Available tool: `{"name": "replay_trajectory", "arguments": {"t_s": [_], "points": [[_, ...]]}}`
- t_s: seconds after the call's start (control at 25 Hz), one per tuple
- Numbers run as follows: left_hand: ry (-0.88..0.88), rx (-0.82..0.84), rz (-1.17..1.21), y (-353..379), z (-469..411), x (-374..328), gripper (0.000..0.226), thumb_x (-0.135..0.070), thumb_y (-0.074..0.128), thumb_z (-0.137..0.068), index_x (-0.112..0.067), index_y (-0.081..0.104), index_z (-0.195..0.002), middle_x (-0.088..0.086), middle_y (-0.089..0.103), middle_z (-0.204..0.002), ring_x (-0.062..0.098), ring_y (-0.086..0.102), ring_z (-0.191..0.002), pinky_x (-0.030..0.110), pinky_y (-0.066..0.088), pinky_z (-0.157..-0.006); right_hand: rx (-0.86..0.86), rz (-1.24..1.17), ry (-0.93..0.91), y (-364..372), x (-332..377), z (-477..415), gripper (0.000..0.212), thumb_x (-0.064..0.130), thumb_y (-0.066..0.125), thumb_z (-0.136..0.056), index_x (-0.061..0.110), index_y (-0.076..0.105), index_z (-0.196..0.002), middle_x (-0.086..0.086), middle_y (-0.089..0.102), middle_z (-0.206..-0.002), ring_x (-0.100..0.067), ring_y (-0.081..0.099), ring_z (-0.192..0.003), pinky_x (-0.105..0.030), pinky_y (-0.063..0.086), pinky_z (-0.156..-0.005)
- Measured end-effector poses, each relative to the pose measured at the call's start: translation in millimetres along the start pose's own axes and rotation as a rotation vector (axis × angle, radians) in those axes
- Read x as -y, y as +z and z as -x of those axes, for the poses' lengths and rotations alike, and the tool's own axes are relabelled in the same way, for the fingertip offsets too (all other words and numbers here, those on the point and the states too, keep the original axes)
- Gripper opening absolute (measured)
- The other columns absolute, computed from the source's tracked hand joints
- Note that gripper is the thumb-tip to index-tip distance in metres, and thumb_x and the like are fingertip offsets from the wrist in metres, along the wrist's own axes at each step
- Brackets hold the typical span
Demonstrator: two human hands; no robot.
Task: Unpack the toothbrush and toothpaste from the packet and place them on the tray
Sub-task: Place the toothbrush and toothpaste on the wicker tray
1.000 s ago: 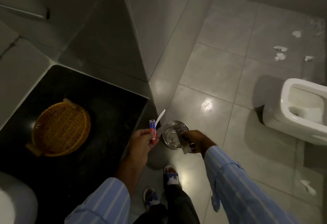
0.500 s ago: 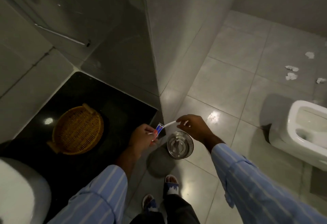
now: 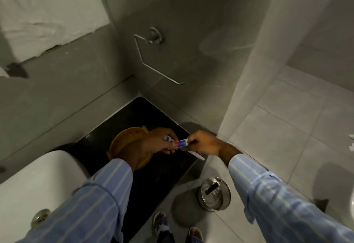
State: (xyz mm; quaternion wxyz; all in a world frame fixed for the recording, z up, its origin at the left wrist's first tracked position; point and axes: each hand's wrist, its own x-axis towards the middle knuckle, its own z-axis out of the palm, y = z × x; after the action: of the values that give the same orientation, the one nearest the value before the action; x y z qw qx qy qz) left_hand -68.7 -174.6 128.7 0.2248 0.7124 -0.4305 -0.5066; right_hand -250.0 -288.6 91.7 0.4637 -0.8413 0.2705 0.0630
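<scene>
Over the black counter (image 3: pixel 153 170), my left hand (image 3: pixel 155 145) is closed on a small red, white and blue toothpaste tube (image 3: pixel 180 144). My right hand (image 3: pixel 205 145) meets the tube's blue end and grips the white toothbrush (image 3: pixel 198 156), whose handle tip pokes out below the fingers. A small white piece shows at my left fingertips; I cannot tell what it is. The woven yellow tray (image 3: pixel 122 143) sits on the counter, directly under and behind my left hand, partly hidden by my wrist. No packet is visible.
A white sink (image 3: pixel 38 185) with a drain lies at the lower left. A steel lidded bin (image 3: pixel 214 196) stands on the tiled floor beside my slippered feet (image 3: pixel 161 223). A metal towel rail (image 3: pixel 153 60) hangs on the wall, and a wall corner (image 3: pixel 239 99) stands on the right.
My right hand left the bin and took hold of the toothbrush. Both hands moved left, from above the bin to above the counter and tray. The view swung up toward the wall.
</scene>
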Motion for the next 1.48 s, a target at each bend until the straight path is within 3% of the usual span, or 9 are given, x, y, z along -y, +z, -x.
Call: {"name": "replay_trajectory", "arguments": {"t_s": [0.12, 0.28, 0.36, 0.48, 0.68, 0.84, 1.0, 1.24, 1.48], "points": [[0.039, -0.021, 0.035, -39.8, 15.3, 7.8, 0.026, -0.012, 0.071, -0.088, -0.005, 0.066, -0.112, 0.013, 0.075, -0.103, 0.012, 0.074, -0.081, 0.016, 0.058, -0.065, 0.064, -0.141, 0.024, 6.0, 24.7, -26.7, 0.008, 0.031, 0.071, -0.086, 0.023, 0.074, -0.086, 0.007, 0.066, -0.073, -0.007, 0.06, -0.064, -0.02, 0.051, -0.061], [0.025, -0.152, 0.184, -99.9, 22.2, 57.2, 0.037, -0.027, 0.087, -0.07, -0.022, 0.07, -0.103, 0.004, 0.078, -0.101, 0.02, 0.074, -0.096, 0.032, 0.059, -0.081, 0.034, -0.241, 0.064, 15.7, 50.1, -74.5, 0.021, 0.01, 0.073, -0.085, -0.002, 0.072, -0.102, -0.01, 0.067, -0.08, -0.011, 0.063, -0.064, -0.016, 0.055, -0.058], [-0.022, -0.213, 0.242, -126.6, 23.9, 85.2, 0.034, -0.024, 0.09, -0.064, -0.017, 0.073, -0.093, 0.01, 0.078, -0.095, 0.023, 0.074, -0.091, 0.037, 0.058, -0.082, 0.041, -0.251, 0.089, 22.8, 59.1, -103.0, 0.013, 0.007, 0.074, -0.083, 0.003, 0.072, -0.094, -0.01, 0.068, -0.075, -0.015, 0.065, -0.063, -0.024, 0.057, -0.063], [-0.066, -0.3, 0.231, -153.0, 27.2, 117.4, 0.025, -0.012, 0.088, -0.068, -0.004, 0.077, -0.089, 0.002, 0.077, -0.075, 0.011, 0.07, -0.073, 0.022, 0.055, -0.066, 0.008, -0.276, 0.125, 38.0, 71.9, -148.0, 0.013, 0.006, 0.077, -0.08, 0.017, 0.07, -0.075, -0.007, 0.068, -0.067, -0.019, 0.065, -0.063, -0.036, 0.058, -0.069], [-0.189, -0.399, 0.158, -175.5, 5.6, 169.9, 0.027, -0.01, 0.09, -0.064, -0.004, 0.078, -0.088, 0.008, 0.074, -0.074, 0.008, 0.067, -0.062, 0.02, 0.055, -0.059, 0.003, -0.352, 0.211, 69.3, 94.9, -213.8, 0.003, 0.008, 0.068, -0.088, 0.008, 0.071, -0.087, -0.008, 0.07, -0.075, -0.016, 0.071, -0.065, -0.032, 0.061, -0.069], [-0.257, -0.499, 0.083, -177.8, -23.2, 199.6, 0.026, -0.009, 0.091, -0.061, -0.014, 0.068, -0.072, -0.002, 0.065, -0.066, 0.0, 0.061, -0.048, 0.006, 0.045, -0.045, 0.008, -0.336, 0.33, 106.1, 92.3, -255.7, 0.019, 0.009, 0.063, -0.092, -0.001, 0.07, -0.107, -0.014, 0.071, -0.095, -0.029, 0.073, -0.093, -0.041, 0.061, -0.086], [-0.271, -0.44, 0.028, -178.0, -49.4, 224.3, 0.027, -0.011, 0.091, -0.062, -0.018, 0.066, -0.07, -0.005, 0.064, -0.068, 0.001, 0.058, -0.058, 0.006, 0.044, -0.046, -0.013, -0.212, 0.395, 138.0, 77.1, -288.1, 0.021, 0.009, 0.059, -0.094, 0.002, 0.069, -0.111, -0.015, 0.071, -0.105, -0.025, 0.073, -0.092, -0.041, 0.061, -0.086], [-0.314, -0.465, -0.017, -172.0, -72.1, 248.1, 0.022, -0.011, 0.086, -0.067, -0.007, 0.072, -0.084, 0.011, 0.073, -0.088, 0.026, 0.07, -0.084, 0.041, 0.059, -0.078, 0.008, -0.18, 0.493, 159.1, 67.8, -316.7, 0.013, 0.016, 0.06, -0.093, 0.009, 0.07, -0.095, -0.012, 0.072, -0.099, -0.024, 0.073, -0.088, -0.041, 0.061, -0.084], [-0.334, -0.487, -0.049, -166.5, -78.4, 254.4, 0.021, -0.013, 0.08, -0.076, -0.01, 0.068, -0.094, 0.008, 0.071, -0.091, 0.022, 0.068, -0.085, 0.041, 0.059, -0.078, 0.03, -0.116, 0.503, 169.5, 63.9, -321.3, 0.013, 0.016, 0.06, -0.093, 0.01, 0.071, -0.096, -0.008, 0.072, -0.097, -0.022, 0.072, -0.087, -0.04, 0.061, -0.083]]}}
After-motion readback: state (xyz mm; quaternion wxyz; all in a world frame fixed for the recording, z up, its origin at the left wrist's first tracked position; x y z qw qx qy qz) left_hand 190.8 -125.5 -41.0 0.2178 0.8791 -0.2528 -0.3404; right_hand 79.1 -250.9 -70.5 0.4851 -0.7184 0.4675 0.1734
